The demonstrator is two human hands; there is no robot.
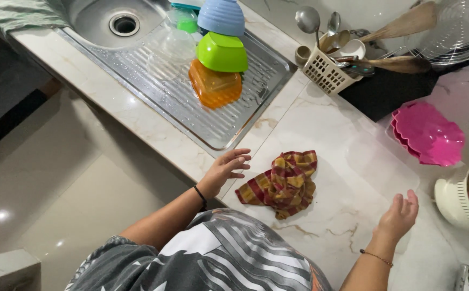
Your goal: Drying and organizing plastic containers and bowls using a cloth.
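Currently both hands are spread and empty, left hand (226, 170) just left of the crumpled striped cloth (283, 183) on the marble counter (331, 226), right hand (398, 215) touching a clear plastic lid (380, 164), which could slide unseen off the near edge.

Bright even light, floor glare — edges warped, hands slightly blurred

white colander (463, 200) cut off right, contents blurred
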